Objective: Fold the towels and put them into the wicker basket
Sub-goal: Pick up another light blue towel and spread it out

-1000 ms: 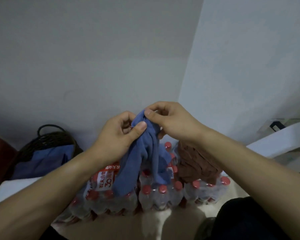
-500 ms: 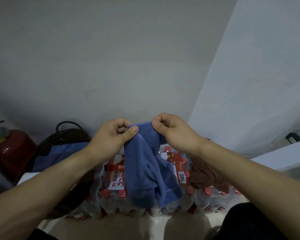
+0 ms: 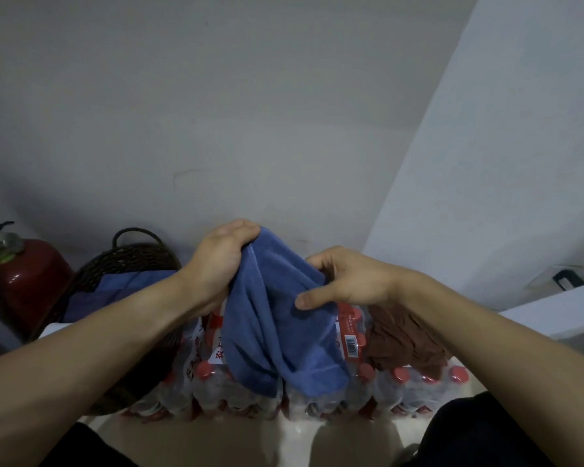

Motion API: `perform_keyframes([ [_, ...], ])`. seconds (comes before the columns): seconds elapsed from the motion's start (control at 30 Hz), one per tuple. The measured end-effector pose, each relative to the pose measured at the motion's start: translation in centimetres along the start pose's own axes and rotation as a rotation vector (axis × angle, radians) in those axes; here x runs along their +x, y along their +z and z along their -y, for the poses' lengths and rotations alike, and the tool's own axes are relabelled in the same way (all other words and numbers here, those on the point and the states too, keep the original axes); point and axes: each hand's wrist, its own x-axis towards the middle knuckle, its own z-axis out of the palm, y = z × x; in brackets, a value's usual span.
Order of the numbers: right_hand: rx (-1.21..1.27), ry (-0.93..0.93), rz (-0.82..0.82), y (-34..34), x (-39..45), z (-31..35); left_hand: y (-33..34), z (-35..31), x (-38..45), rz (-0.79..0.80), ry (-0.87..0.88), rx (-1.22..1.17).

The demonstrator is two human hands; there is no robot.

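The hands have moved apart, left hand (image 3: pixel 221 261) and right hand (image 3: pixel 346 281) both gripping the blue towel (image 3: pixel 277 332), spreading it open to fold.

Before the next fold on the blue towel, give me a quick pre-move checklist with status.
1. Left hand grip on the blue towel: ok, fingers curled round its upper edge.
2. Right hand grip: ok, thumb and fingers pinch the opposite side.
3. Towel spread flat for folding: not ok, it hangs bunched over the pack of water bottles.
4. Wicker basket within view at left: ok.
5. Room in basket: cannot tell, a folded blue towel already lies inside.
6. Brown towel folded: not ok, crumpled on the bottles.
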Motion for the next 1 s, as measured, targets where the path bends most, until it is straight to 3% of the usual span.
perform_keyframes([
  [0.2, 0.492, 0.036, -0.118, 0.1, 0.7, -0.9, -3.0, 0.6, 1.6, -0.212, 0.208, 0.284],
  [0.37, 0.339, -0.028, -0.446, -0.3, 1.2, -1.0, -5.5, 1.5, 2.9, -0.303, 0.322, 0.456],
  [0.53, 0.365, -0.172, -0.593, -0.2, 1.4, 0.0, -5.5, 1.7, 3.0, -0.31, 0.31, 0.528],
  [0.6, 0.383, -0.21, -0.594, -0.1, 1.4, 0.6, -4.6, 1.4, 2.5, -0.296, 0.332, 0.543],
  [0.8, 0.501, -0.212, -0.493, 2.0, 1.7, 2.6, -0.3, 1.5, -1.0, 0.161, 0.152, 0.429],
  [1.0, 0.67, -0.211, -0.349, 3.1, 1.8, 3.6, 0.6, 1.8, -1.1, 0.049, 0.208, 0.346],
])
